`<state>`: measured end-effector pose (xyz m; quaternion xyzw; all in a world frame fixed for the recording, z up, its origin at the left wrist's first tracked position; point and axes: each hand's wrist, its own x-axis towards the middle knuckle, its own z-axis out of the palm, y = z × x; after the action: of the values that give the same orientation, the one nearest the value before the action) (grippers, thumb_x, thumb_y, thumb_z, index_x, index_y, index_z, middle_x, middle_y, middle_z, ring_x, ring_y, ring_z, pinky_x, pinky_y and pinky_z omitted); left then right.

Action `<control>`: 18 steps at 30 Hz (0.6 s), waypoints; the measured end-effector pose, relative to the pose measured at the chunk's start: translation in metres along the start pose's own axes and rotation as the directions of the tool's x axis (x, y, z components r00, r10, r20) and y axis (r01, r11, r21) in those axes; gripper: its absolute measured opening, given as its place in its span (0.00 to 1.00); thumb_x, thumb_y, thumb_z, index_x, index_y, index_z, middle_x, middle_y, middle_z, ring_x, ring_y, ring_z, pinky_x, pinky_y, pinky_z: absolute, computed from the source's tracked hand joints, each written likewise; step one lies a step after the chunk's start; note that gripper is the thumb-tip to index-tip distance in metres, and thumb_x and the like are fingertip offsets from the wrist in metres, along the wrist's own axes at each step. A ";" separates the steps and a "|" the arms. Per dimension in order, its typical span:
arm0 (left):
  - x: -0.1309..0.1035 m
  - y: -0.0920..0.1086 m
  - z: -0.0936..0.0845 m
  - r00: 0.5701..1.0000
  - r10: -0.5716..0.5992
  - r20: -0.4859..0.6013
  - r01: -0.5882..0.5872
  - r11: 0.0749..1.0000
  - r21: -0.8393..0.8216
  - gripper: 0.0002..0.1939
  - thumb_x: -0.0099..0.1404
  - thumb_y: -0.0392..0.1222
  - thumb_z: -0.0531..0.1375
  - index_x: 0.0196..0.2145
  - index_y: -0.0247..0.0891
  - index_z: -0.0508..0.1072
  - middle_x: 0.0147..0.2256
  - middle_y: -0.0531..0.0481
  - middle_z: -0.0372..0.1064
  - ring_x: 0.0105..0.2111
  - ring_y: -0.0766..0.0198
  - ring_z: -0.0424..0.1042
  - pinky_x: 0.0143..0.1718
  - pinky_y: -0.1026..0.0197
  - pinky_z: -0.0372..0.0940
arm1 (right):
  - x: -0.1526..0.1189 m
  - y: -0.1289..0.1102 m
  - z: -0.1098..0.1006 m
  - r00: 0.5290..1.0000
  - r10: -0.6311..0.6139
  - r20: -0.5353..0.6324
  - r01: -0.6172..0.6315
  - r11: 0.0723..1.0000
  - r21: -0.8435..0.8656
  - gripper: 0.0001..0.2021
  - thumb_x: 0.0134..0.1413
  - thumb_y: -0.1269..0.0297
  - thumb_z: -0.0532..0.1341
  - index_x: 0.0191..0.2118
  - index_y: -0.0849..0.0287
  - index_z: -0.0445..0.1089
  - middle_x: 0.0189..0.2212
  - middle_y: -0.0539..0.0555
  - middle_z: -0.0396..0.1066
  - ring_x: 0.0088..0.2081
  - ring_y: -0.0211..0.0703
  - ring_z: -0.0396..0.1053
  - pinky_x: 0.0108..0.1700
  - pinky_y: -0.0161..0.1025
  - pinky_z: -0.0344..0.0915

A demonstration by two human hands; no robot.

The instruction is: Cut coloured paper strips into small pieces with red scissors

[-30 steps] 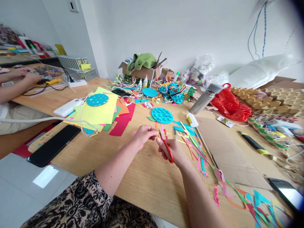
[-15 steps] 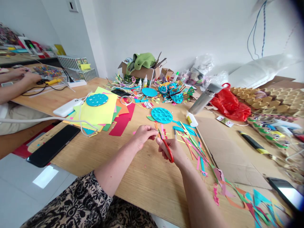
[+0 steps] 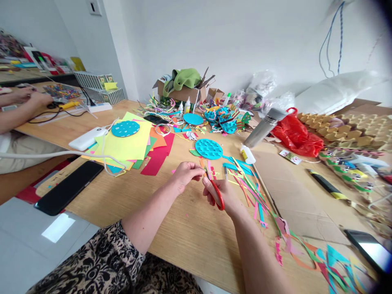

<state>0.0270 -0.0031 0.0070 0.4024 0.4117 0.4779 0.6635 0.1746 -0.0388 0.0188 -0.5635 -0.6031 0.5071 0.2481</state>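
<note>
My two hands are nearly together over the wooden table (image 3: 171,212), fingertips just beside each other. Right hand (image 3: 226,195): closed around the red-handled scissors (image 3: 217,189), thumb on the near side of the handles. Scissors sit in front of me, around mid-view; long axis runs on a slant, blades pointing away from me and a bit left, handles back toward me and right. Can't tell how far the blades are parted.

Left hand (image 3: 186,176): thumb and index pinched, apparently on a small orange paper piece (image 3: 204,174) right at the blades; too small there to make out its shape.

Just beyond the hands: a teal disc (image 3: 208,148) with a raised pattern, a green bit at its left edge. Right of my right hand: loose paper strips (image 3: 259,196), mixed colors, then a wooden stick (image 3: 267,188) slanting along a flat cardboard sheet (image 3: 297,192). White glue bottle (image 3: 248,155) lies near a tilted steel flask (image 3: 263,127). Left: colored sheets, yellow sheet (image 3: 130,143) on top, a dotted teal disc (image 3: 125,129) on that; black phone (image 3: 70,188) nearer me. Back by the wall: open box (image 3: 180,94) with green cloth. Far left: another person's hands (image 3: 39,100).
</note>
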 end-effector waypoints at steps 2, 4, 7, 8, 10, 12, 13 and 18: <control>0.000 0.000 0.000 1.000 0.004 0.008 -0.004 1.000 0.005 0.07 0.45 0.38 0.63 0.22 0.32 0.70 0.17 0.52 0.66 0.19 0.69 0.65 0.28 0.62 0.61 | -0.001 -0.003 0.000 1.000 0.005 0.007 -0.005 1.000 0.010 0.26 0.48 0.41 0.58 0.18 0.62 0.65 0.11 0.49 0.61 0.13 0.32 0.59 0.14 0.29 0.53; 0.000 -0.001 0.000 1.000 0.008 0.011 -0.008 1.000 0.005 0.07 0.45 0.38 0.63 0.22 0.32 0.70 0.17 0.52 0.67 0.19 0.69 0.65 0.28 0.62 0.61 | -0.002 -0.005 0.000 1.000 0.013 0.013 -0.013 1.000 0.012 0.26 0.47 0.41 0.58 0.18 0.62 0.64 0.11 0.49 0.62 0.13 0.32 0.59 0.15 0.29 0.53; 0.000 -0.002 0.000 1.000 0.009 0.010 -0.009 1.000 0.007 0.07 0.45 0.38 0.63 0.22 0.32 0.70 0.18 0.52 0.66 0.20 0.69 0.65 0.28 0.62 0.61 | -0.003 -0.007 0.000 1.000 0.021 0.012 -0.021 1.000 0.002 0.26 0.47 0.41 0.59 0.18 0.62 0.64 0.11 0.49 0.62 0.13 0.31 0.58 0.15 0.28 0.53; 0.001 -0.002 0.000 1.000 0.009 0.011 -0.009 1.000 0.009 0.07 0.45 0.38 0.63 0.22 0.32 0.70 0.18 0.52 0.66 0.20 0.69 0.65 0.28 0.62 0.61 | -0.003 -0.007 0.000 1.000 0.023 0.012 -0.023 1.000 0.001 0.26 0.47 0.41 0.59 0.18 0.62 0.64 0.10 0.49 0.61 0.13 0.31 0.58 0.15 0.28 0.53; 0.001 -0.003 -0.001 1.000 0.009 0.014 -0.009 1.000 0.012 0.07 0.45 0.38 0.63 0.22 0.32 0.70 0.18 0.52 0.66 0.20 0.69 0.65 0.28 0.62 0.61 | -0.003 -0.007 0.000 1.000 0.025 0.011 -0.025 1.000 0.002 0.26 0.48 0.41 0.58 0.18 0.62 0.65 0.10 0.49 0.61 0.12 0.31 0.58 0.15 0.28 0.53; 0.001 -0.004 -0.001 1.000 0.010 0.019 -0.010 1.000 0.011 0.07 0.46 0.38 0.63 0.22 0.33 0.70 0.18 0.53 0.67 0.20 0.69 0.65 0.28 0.62 0.61 | -0.003 -0.007 0.000 1.000 0.029 0.007 -0.029 1.000 -0.002 0.26 0.48 0.42 0.58 0.18 0.62 0.65 0.10 0.49 0.61 0.12 0.31 0.58 0.15 0.28 0.52; 0.001 -0.004 -0.002 1.000 0.012 0.019 -0.012 1.000 0.008 0.07 0.46 0.38 0.63 0.22 0.33 0.70 0.18 0.52 0.67 0.20 0.69 0.65 0.28 0.62 0.61 | -0.003 -0.007 0.000 1.000 0.030 0.004 -0.030 1.000 -0.007 0.26 0.48 0.42 0.58 0.18 0.62 0.65 0.10 0.48 0.61 0.12 0.31 0.57 0.14 0.28 0.52; 0.001 -0.003 -0.002 1.000 0.015 0.026 -0.015 1.000 -0.001 0.06 0.46 0.38 0.63 0.22 0.32 0.70 0.18 0.52 0.67 0.20 0.69 0.65 0.28 0.62 0.61 | -0.003 -0.006 0.000 1.000 0.020 -0.002 -0.020 1.000 -0.008 0.26 0.49 0.43 0.58 0.18 0.63 0.65 0.10 0.48 0.60 0.12 0.31 0.57 0.14 0.28 0.52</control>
<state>0.0267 -0.0024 0.0033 0.4113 0.4001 0.4776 0.6653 0.1725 -0.0411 0.0255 -0.5710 -0.5992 0.5067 0.2412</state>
